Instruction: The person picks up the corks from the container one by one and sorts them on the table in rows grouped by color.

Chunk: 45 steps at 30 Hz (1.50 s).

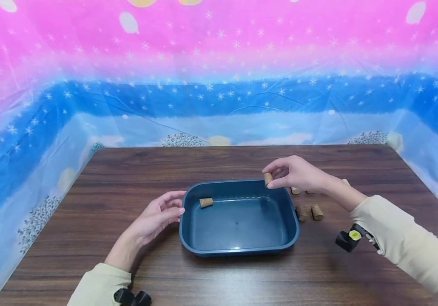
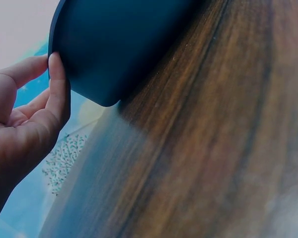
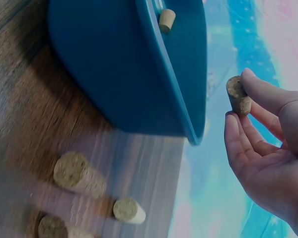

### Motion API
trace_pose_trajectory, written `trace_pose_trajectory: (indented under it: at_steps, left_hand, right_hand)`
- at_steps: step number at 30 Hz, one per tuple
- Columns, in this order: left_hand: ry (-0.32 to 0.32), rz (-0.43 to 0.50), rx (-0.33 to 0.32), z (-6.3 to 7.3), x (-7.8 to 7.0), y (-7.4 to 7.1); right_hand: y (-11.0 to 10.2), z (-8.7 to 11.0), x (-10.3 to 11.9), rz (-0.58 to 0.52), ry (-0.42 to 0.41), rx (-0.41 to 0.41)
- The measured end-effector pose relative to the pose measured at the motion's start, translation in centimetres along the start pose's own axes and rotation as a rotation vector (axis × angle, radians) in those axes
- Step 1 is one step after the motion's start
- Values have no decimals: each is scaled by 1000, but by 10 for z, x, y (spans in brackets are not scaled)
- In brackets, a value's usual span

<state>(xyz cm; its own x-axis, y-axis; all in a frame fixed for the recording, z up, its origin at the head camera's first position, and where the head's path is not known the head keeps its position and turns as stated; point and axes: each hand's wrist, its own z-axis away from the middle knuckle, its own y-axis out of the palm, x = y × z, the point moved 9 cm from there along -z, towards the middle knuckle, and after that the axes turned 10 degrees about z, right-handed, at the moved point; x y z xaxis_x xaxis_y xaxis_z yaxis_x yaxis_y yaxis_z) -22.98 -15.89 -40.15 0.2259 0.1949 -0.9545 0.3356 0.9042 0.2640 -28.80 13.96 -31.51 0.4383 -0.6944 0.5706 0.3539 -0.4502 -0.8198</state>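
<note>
A dark blue plastic basin (image 1: 238,251) stands on the table. My left hand (image 1: 154,219) pinches its left rim between thumb and fingers, as the left wrist view also shows. Above the back right corner of the basin, my right hand (image 1: 299,173) holds a cork (image 1: 268,179) between thumb and fingertips. In the right wrist view this cork (image 3: 239,95) is clear of the basin wall. Another cork (image 1: 206,202) lies inside the basin, toward its back left.
Several more corks (image 1: 317,212) are on the wooden table (image 1: 219,280) to the right of the basin, some partly hidden by the right hand and forearm. A printed pink and blue cloth (image 1: 219,51) hangs behind and along both sides of the table.
</note>
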Motion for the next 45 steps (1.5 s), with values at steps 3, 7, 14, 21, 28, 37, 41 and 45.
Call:
trace_pose_trajectory:
  at_steps: [3, 7, 14, 21, 28, 37, 41, 45]
  left_hand:
    - [0, 4, 1, 0, 0, 0]
    - [3, 12, 3, 0, 0, 1]
    - [6, 13, 9, -1, -1, 2]
    - [2, 11, 7, -1, 0, 2]
    - [0, 20, 3, -1, 0, 2]
    - [1, 24, 5, -2, 0, 3]
    - [3, 28, 5, -1, 0, 2]
    - [0, 32, 5, -1, 1, 2]
  right_hand:
    - [-6, 6, -9, 4, 31, -20]
    - [-16, 15, -22, 9, 83, -63]
    - [-24, 32, -46, 5, 137, -99]
    - [-27, 46, -69, -21, 197, -104]
    - [-28, 61, -88, -31, 226, -119]
    - [-30, 81, -110, -43, 222, -150]
    - [-28, 88, -118, -6, 218, -140]
    - [-23, 94, -125, -11, 225, -123]
